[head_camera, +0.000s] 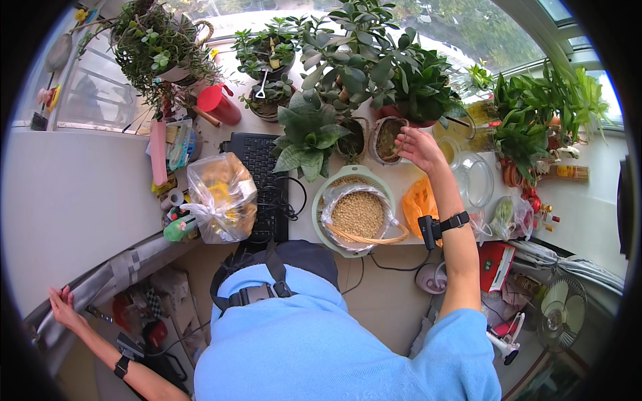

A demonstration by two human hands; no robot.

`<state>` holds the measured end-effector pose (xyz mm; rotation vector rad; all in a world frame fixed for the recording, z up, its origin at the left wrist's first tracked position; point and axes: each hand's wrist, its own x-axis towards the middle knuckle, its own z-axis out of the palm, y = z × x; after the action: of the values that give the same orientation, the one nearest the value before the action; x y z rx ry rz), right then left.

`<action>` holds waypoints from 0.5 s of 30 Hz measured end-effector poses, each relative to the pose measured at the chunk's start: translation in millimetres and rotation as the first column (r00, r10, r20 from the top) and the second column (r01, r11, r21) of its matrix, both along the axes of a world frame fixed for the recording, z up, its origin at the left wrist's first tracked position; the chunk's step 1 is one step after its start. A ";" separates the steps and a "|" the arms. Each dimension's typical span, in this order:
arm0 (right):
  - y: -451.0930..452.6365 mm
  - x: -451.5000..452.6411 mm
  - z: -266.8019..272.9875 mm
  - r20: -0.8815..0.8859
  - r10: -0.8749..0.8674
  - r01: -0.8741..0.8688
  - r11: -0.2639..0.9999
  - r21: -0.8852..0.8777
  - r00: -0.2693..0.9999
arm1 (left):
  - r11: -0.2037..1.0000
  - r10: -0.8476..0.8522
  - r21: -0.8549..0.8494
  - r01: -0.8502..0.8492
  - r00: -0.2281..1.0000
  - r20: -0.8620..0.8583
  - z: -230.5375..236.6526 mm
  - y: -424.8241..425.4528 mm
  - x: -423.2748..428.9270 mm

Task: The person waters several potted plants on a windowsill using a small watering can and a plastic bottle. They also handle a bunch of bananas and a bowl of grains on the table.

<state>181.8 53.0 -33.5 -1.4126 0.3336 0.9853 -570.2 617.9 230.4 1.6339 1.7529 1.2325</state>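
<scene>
My right hand (419,148) reaches over the right rim of a small soil-filled pot (386,140) in a pale wrapping; its fingers are slightly curled, and whether they pinch anything is too small to tell. Left of that pot stands a similar one (352,138) with a small plant. Nearer to me, a wicker basket lined with clear plastic holds tan beans or pellets (357,215) and sits in a pale green plastic basin (319,228). Far off to the lower left, my left hand (64,307) rests by a silvery covered edge, with its fingers partly bent.
A black keyboard (263,175) with cable lies beside a tied clear bag (220,198). A red watering can (219,104), a broad-leaved potted plant (308,138), an orange plastic bag (419,200) and a glass bowl (472,180) surround the work area. A fan (559,313) stands lower right.
</scene>
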 end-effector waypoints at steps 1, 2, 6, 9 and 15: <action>0.2 -0.3 -0.5 0.002 -0.001 0.001 1.000 0.015 1.000 | 1.000 0.007 -0.005 -0.007 1.000 0.001 0.2 0.5 -0.3; 0.1 -0.3 -1.1 -0.003 -0.015 0.015 1.000 0.008 1.000 | 1.000 -0.005 -0.006 0.005 1.000 0.005 0.0 0.8 -0.9; -2.0 0.5 -6.3 -0.044 -0.067 0.069 0.996 0.056 0.997 | 1.000 -0.006 -0.008 0.006 1.000 0.005 0.0 2.9 -4.3; -4.6 -0.9 -13.8 -0.081 -0.132 0.142 0.980 0.139 0.988 | 1.000 -0.006 -0.008 0.006 1.000 -0.016 -0.2 4.2 -5.8; -4.2 -3.7 -28.6 -0.210 -0.273 0.321 0.915 0.244 0.939 | 1.000 -0.008 -0.012 0.007 1.000 -0.022 -1.2 9.5 -10.8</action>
<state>178.1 48.9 -62.1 -0.9902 0.5046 0.8636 -581.0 627.4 229.2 1.6518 1.7628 1.2021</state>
